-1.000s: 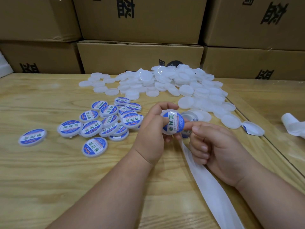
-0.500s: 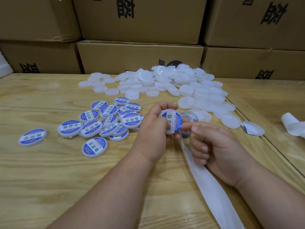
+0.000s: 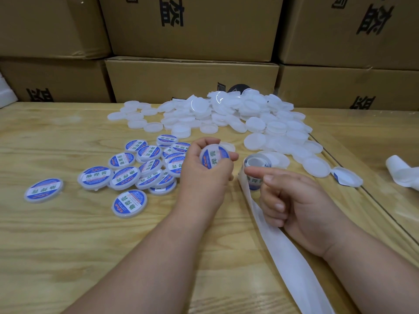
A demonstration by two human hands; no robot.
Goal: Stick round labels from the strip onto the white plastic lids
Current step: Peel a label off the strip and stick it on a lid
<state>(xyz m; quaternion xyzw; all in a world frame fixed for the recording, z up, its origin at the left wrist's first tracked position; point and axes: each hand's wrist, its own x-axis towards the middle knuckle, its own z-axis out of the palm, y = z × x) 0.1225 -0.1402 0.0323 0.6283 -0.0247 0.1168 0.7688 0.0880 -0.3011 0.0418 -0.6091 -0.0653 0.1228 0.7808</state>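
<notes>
White lids (image 3: 254, 123) — blue-and-white labels (image 3: 130, 202) with green characters.

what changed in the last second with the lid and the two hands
The left hand has carried the labelled lid a little to the left, away from the right hand, whose fingertip no longer touches it. The label strip and its coiled end now show between them. The left hand keeps its grip on the lid; the labelled pile and blank lids have not moved.

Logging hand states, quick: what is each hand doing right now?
Left hand: grips a labelled lid.
Right hand: fingers curled, index finger on the label strip; whether it grips the strip cannot be told.
</notes>
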